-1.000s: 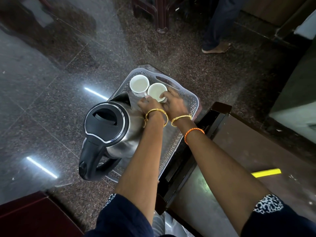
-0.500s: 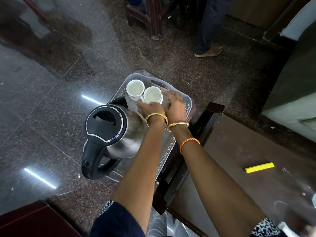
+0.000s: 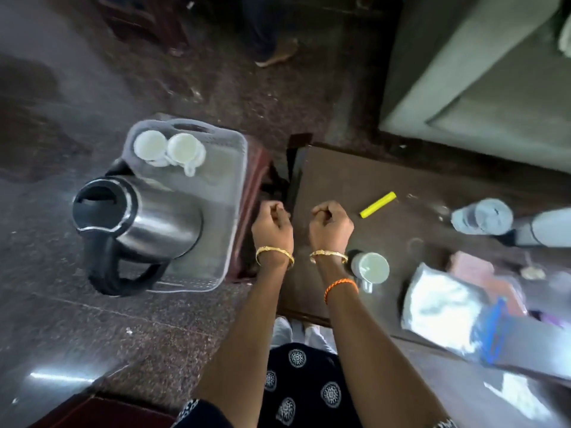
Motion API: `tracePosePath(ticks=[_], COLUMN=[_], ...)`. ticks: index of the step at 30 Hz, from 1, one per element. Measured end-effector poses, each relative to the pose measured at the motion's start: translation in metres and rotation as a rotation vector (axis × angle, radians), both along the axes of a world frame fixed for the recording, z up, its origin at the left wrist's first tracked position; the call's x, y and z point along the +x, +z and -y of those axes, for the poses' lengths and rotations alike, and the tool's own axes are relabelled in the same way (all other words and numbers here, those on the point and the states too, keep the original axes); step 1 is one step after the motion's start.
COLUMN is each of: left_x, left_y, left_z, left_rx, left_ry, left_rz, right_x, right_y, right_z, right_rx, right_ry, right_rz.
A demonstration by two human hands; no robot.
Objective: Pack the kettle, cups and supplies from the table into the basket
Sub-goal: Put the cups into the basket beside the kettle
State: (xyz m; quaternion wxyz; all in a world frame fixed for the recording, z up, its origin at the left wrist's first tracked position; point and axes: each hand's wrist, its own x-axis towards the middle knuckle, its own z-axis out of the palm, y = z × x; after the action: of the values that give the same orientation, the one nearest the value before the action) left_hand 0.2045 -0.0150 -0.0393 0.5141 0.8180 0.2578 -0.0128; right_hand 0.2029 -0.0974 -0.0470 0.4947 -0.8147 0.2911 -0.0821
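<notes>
The basket [image 3: 238,193], a pale perforated plastic one, sits at about 9 o'clock from the hands, on a low dark red stand beside the table [image 3: 340,186]. Inside it the steel kettle [image 3: 148,220] with its black lid and handle fills the near end, the handle hanging over the basket's near left corner. Two white cups [image 3: 168,148] stand side by side at the far end, touching each other, with one handle pointing toward the near side.

The left hand [image 3: 273,228] hovers over the gap between basket and table, its fingers curled into a loose fist with nothing in its grip. The right hand [image 3: 330,225] is just beside it, at 3 o'clock from the left, above the table's left edge; its fingers are likewise curled in and hold nothing. Both wrists carry gold bangles, and the right also has an orange thread band.

On the table, a third cup [image 3: 370,267] stands just at 4 o'clock from the right wrist. A yellow stick [image 3: 377,204] lies at 2 o'clock from the right hand, apart from it. Farther right, a clear plastic bottle [image 3: 482,216] lies at 3 o'clock, and a shiny packet [image 3: 441,307] rests at 4 o'clock near the table's front edge; the blur hides its details.
</notes>
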Motion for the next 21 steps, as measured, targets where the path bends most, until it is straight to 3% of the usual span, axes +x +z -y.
tracePosePath(ticks=[6, 9, 13, 16, 21], left_x=[-0.069, -0.085, -0.083, -0.074, -0.065], left_y=[-0.045, -0.069, -0.099, -0.116, -0.120], left_z=[0.079, 0.104, 0.122, 0.126, 0.119], left_rx=[-0.058, -0.078, -0.030, -0.050, -0.041], left_ry=[-0.459, -0.550, -0.567, -0.550, -0.580], left_rz=[-0.377, -0.527, -0.498, -0.472, -0.415], right_x=[-0.081, -0.106, -0.120, -0.125, -0.123], right_y=[-0.031, -0.055, -0.090, -0.106, -0.105], right_z=[0.086, 0.118, 0.133, 0.127, 0.114], right_rx=[-0.136, 0.001, 0.209, 0.219, 0.060], right_ry=[-0.302, -0.367, -0.218, -0.237, -0.348], right_rz=[-0.305, -0.485, -0.713, -0.638, -0.547])
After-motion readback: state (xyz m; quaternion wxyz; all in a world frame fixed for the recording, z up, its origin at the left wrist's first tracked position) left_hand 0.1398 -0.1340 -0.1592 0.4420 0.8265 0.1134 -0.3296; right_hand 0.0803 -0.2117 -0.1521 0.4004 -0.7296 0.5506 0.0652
